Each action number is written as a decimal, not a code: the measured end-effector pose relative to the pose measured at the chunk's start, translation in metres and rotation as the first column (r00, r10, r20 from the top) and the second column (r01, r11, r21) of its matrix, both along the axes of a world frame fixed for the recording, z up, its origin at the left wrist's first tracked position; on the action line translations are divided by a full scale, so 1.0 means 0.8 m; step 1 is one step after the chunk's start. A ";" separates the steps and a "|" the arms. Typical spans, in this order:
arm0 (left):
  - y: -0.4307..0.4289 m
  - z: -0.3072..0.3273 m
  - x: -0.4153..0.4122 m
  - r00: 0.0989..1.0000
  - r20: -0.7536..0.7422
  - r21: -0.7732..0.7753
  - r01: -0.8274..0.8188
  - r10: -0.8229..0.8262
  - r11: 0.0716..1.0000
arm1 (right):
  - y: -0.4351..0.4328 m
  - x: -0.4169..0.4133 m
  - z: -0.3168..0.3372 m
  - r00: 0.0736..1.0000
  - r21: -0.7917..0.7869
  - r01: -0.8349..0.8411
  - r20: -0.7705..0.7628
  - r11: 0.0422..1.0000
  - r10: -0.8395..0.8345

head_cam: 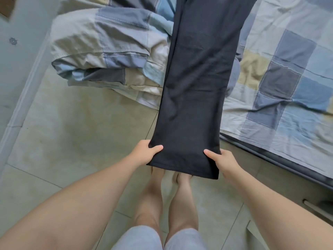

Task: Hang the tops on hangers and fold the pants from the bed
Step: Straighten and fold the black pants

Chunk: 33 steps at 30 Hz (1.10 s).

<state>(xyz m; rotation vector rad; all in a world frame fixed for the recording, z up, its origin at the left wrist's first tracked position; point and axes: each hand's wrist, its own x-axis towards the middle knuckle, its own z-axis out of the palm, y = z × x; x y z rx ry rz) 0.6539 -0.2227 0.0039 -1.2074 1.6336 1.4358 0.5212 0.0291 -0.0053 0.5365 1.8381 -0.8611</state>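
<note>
A pair of black pants (196,87) stretches from the bed at the top of the view down past the bed's edge to my hands, with the legs laid one over the other. My left hand (146,153) grips the left corner of the hem, thumb on top. On the opposite corner of the hem, my right hand (222,162) holds the cloth the same way. The hem end hangs in the air above the floor, in front of my bare feet. The waist end runs out of view at the top.
The bed (281,91) with a blue, grey and beige checked sheet fills the right side. A folded checked quilt (108,51) lies at the upper left. Pale floor tiles (59,134) spread below. A drawer handle (317,208) shows at the lower right.
</note>
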 end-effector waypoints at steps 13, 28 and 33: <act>-0.011 0.238 -0.008 0.965 -0.061 0.006 -0.254 0.254 0.967 | -0.023 0.032 0.262 0.906 -0.134 0.416 -0.020 0.900 -0.422; 0.010 0.365 0.096 0.853 -0.144 0.042 -0.501 0.502 0.864 | -0.012 0.143 0.404 0.810 -0.385 0.519 -0.062 0.763 -0.583; 0.043 0.367 0.193 0.869 -0.098 0.013 -0.486 0.484 0.874 | 0.028 0.238 0.393 0.820 -0.326 0.537 -0.012 0.778 -0.572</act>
